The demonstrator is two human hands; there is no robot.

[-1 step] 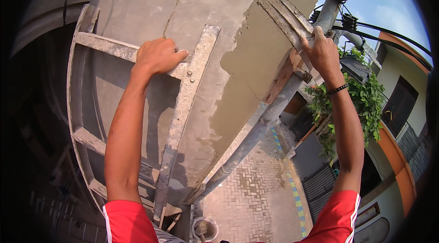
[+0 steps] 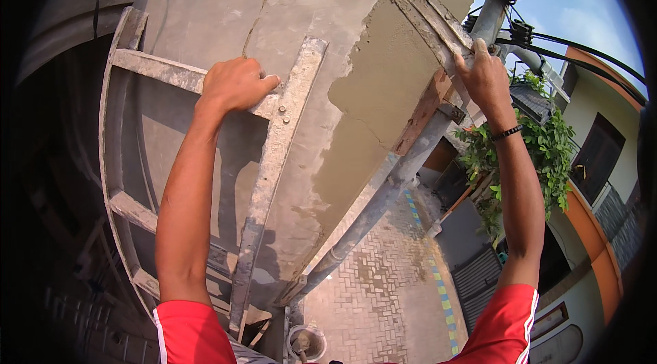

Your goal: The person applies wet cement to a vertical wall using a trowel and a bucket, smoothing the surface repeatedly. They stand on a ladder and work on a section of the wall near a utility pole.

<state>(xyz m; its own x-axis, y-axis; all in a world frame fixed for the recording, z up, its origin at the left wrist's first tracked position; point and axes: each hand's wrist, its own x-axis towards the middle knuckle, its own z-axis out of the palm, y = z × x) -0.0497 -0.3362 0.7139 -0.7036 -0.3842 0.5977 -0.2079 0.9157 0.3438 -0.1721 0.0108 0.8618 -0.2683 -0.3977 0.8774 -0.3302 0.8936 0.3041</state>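
Note:
My left hand (image 2: 236,84) is closed around the top rung of a plaster-smeared ladder (image 2: 269,158), thumb pointing right. In my right hand (image 2: 484,82), at the upper right, is the near end of a plastering float (image 2: 432,20). The float lies against a band of wet plaster (image 2: 373,110) near the wall's right edge, its back coated with mortar. Most of its grip is hidden by my fingers. A dark bracelet (image 2: 506,133) circles my right wrist.
Wooden edge boards (image 2: 423,114) and a grey pipe (image 2: 383,194) run along the wall's corner. Far below stand a bucket (image 2: 306,342) and brick paving (image 2: 376,289). Black cables (image 2: 571,49) and a leafy plant (image 2: 537,155) lie to the right.
The float and my right hand have shifted very slightly to the right along the wet plaster. My left hand stays on the ladder rung.

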